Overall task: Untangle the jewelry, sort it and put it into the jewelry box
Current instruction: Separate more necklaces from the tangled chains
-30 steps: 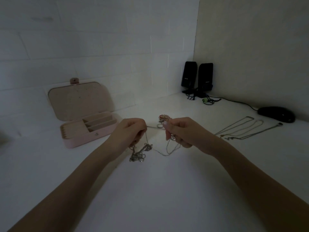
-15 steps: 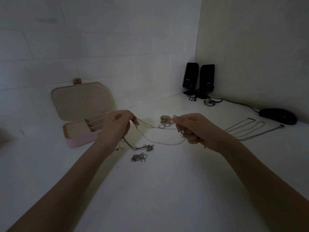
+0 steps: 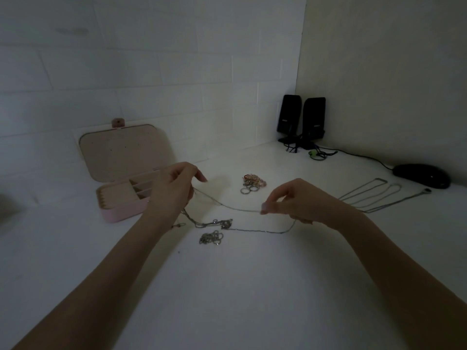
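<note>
A thin silver chain (image 3: 237, 209) stretches between my two hands above the white table. My left hand (image 3: 171, 190) pinches one end in front of the open pink jewelry box (image 3: 118, 209). My right hand (image 3: 290, 202) pinches the other end, and a lower loop of the chain (image 3: 257, 230) sags back to a knot (image 3: 222, 223) on the table. A small clump of silver links (image 3: 211, 237) lies just below that knot. A pile of rings (image 3: 251, 183) sits behind the chain. Several straightened necklaces (image 3: 374, 195) lie at the right.
Two black speakers (image 3: 300, 120) with cables stand in the back corner. A black mouse (image 3: 422, 175) rests at the far right by the wall. The box's lid (image 3: 123, 150) leans against the tiled wall behind it.
My hands have moved apart, pulling the chain out long between them. The ring pile, hidden behind my hands before, now lies in plain view.
</note>
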Available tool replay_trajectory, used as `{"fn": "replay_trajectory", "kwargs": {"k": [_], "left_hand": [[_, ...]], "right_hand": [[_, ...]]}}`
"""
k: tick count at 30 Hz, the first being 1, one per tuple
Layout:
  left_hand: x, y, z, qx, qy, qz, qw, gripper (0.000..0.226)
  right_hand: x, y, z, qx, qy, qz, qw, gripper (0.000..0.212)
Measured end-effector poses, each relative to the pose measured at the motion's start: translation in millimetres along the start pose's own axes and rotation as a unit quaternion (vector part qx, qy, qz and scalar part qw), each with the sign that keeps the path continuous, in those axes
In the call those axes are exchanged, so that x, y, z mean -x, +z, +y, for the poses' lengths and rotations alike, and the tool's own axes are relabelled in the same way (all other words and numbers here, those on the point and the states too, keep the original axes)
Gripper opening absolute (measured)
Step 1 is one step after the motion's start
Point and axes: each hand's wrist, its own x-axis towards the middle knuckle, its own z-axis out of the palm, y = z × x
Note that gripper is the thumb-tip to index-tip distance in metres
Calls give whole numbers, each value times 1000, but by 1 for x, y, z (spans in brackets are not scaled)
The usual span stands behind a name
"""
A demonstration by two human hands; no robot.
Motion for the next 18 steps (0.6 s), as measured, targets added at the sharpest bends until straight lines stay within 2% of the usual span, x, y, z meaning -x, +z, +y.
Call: {"fn": "replay_trajectory", "kwargs": {"k": [5, 13, 18], "left_hand": [[-3, -3, -3, -2, 3, 28, 1000, 29], [-10, -10, -10, -18, 10, 61, 998, 31], [-6, -9, -9, -63, 75, 119, 988, 27]], "right_hand": [[1, -8, 1, -71, -36, 20, 997, 16], [4, -13, 2, 8, -22, -21, 999, 14], [2, -14, 2, 1, -24, -5, 1000, 15]]}}
